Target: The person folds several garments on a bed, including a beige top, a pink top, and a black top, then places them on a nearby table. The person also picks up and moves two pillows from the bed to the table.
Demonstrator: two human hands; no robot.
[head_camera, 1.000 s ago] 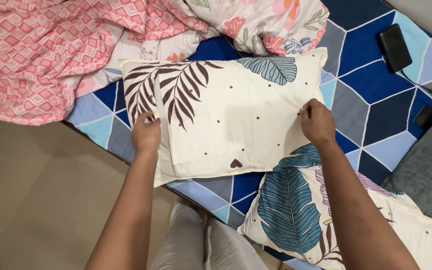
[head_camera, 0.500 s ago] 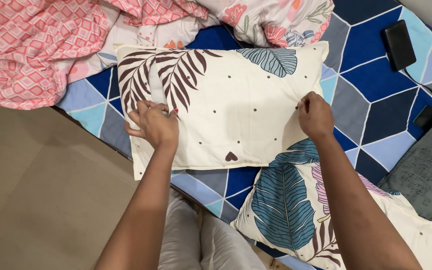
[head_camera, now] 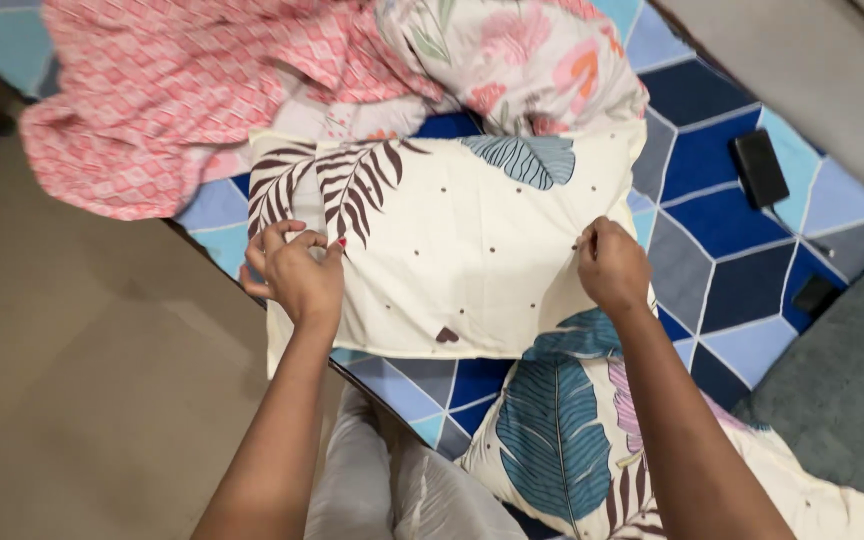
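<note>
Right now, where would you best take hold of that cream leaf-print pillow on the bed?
Probably by its two short ends, from the near bed edge. The cream pillow lies flat and crosswise; left hand and right hand already pinch the cover there.

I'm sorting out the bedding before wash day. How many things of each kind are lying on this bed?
Cream leaf-print pillows: 2, one under both hands, one nearer the person
Crumpled pink diamond-pattern cloth: 1
Crumpled floral quilt: 1
Small flat black devices: 2, one and another
Total: 6
The left hand and right hand pinch the first pillow's cover.
</note>
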